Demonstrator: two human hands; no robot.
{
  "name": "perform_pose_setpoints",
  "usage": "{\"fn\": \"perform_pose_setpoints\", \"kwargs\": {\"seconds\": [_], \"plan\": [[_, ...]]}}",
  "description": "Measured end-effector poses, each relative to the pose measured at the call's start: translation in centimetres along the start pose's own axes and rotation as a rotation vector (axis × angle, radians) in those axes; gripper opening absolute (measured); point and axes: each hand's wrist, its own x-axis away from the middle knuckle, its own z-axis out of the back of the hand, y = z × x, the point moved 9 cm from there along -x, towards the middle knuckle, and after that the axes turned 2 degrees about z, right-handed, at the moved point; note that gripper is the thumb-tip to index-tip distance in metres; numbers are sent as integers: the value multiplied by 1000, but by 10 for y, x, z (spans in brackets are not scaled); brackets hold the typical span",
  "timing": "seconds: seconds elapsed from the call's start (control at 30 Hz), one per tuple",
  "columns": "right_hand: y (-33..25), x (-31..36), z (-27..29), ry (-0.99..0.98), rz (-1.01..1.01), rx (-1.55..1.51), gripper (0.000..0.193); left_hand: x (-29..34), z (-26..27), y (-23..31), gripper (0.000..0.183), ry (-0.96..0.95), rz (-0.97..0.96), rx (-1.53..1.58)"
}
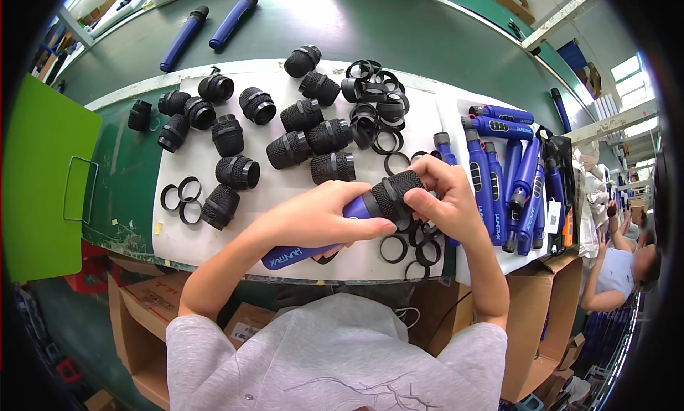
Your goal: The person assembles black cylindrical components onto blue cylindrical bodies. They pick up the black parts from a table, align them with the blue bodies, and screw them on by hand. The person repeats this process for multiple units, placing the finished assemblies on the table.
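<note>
Lighting: bright, fairly even, cool white. Glare: pale sheen on green counter (pixel 313 30); white sheet (pixel 281 190) strongly lit. Windows (pixel 628 78), upper right: bright, nearly washed out. Shadows: soft, faint, beside black grilles (pixel 289 149); floor (pixel 89 340) at lower left dim. Focus: hands (pixel 329 215) fairly crisp; far right margin soft. Distortion: fisheye; counter edges bowed, corners black.
</note>
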Motion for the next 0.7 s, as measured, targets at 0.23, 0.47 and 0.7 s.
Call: {"fn": "perform_pose_setpoints", "kwargs": {"seconds": [0.23, 0.47, 0.7], "plan": [[-18, 0, -4, -41, 142, -132, 48, -3, 0, -3, 33, -7, -63, 12], [-14, 1, -2, -78, 108, -43, 46, -1, 0, -5, 39, -8, -49, 51], [-11, 1, 5, 36, 106, 114, 39, -2, -4, -3, 37, -36, 6, 90]]}}
